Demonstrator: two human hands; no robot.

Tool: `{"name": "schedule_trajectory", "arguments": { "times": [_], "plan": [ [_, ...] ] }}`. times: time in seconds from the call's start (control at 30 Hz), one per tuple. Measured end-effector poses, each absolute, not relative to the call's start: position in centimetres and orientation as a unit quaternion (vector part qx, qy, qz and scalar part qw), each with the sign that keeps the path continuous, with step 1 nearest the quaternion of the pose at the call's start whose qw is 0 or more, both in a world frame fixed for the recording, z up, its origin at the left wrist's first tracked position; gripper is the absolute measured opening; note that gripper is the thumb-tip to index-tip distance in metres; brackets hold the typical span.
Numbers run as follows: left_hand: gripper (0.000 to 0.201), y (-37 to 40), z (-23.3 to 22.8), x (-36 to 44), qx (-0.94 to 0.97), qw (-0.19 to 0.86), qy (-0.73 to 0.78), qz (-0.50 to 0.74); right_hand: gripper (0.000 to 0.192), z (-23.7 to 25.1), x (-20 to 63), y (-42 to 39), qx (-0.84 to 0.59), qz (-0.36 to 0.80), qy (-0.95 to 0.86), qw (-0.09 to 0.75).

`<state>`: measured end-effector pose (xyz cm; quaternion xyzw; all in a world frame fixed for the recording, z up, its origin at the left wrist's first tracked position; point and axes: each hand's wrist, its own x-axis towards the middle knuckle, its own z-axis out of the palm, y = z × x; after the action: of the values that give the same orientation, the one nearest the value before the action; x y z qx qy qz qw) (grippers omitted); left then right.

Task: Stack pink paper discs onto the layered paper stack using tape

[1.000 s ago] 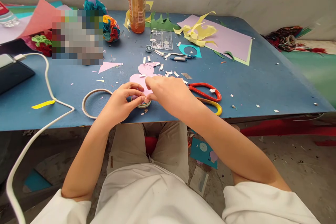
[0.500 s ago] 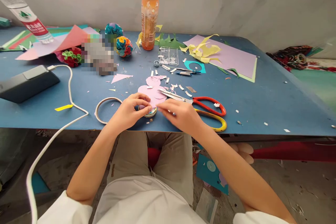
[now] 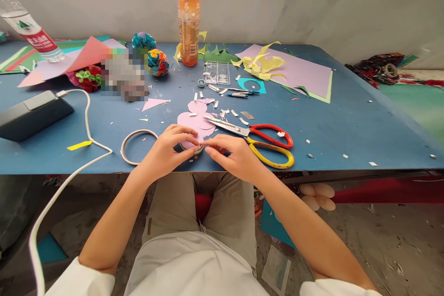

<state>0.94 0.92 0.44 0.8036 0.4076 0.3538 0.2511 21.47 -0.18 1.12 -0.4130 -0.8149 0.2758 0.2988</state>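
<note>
My left hand (image 3: 175,145) is curled near the table's front edge, with a pink paper piece (image 3: 189,143) between its thumb and fingers. From the other side my right hand (image 3: 231,153) brings its bent index finger and thumb to the left fingertips. What the right fingertips pinch, if anything, is too small to make out. Below the fingers shows part of a small round roll (image 3: 195,153), mostly covered. Just beyond the hands lie overlapping pink paper circles (image 3: 194,122). Scissors (image 3: 243,132) with one red and one yellow handle lie beside the right hand, blades touching the circles.
A tape ring (image 3: 124,150) lies left of my left hand. Farther off stand an orange drink bottle (image 3: 189,32) and a tilted-looking water bottle (image 3: 38,39). A white cable (image 3: 88,120) runs from a dark device (image 3: 33,115). Paper scraps (image 3: 225,113) and lilac sheets (image 3: 305,71) lie around.
The view has shifted slightly right. My right index finger now reaches to the left fingertips, with the right thumb lower and apart from it. The circles and scissors stay put.
</note>
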Motion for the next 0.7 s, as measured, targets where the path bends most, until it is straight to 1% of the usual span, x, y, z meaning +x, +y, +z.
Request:
{"name": "schedule_trajectory", "arguments": {
  "times": [0.1, 0.23, 0.3, 0.5, 0.7],
  "plan": [
    [0.019, 0.82, 0.08, 1.10, 0.833, 0.196, 0.378, 0.354, 0.023, 1.47, 21.74, 0.35, -0.454, 0.353, -0.749, 0.329],
    [0.019, 0.59, -0.33, 1.35, 0.876, 0.101, 0.335, 0.332, 0.027, 1.24, 21.90, 0.48, -0.493, 0.376, -0.691, 0.371],
    [0.020, 0.41, -0.38, 1.39, 0.881, 0.082, 0.337, 0.321, 0.026, 1.10, 21.89, 0.41, -0.494, 0.384, -0.684, 0.375],
    [0.024, -0.01, -0.33, 1.26, 0.873, 0.129, 0.360, 0.303, 0.024, 1.10, 21.83, 0.32, -0.475, 0.396, -0.690, 0.377],
    [0.022, 0.25, 0.37, 1.19, 0.810, 0.244, 0.413, 0.339, 0.021, 1.32, 22.00, 0.14, -0.454, 0.363, -0.727, 0.365]
  ]
}}
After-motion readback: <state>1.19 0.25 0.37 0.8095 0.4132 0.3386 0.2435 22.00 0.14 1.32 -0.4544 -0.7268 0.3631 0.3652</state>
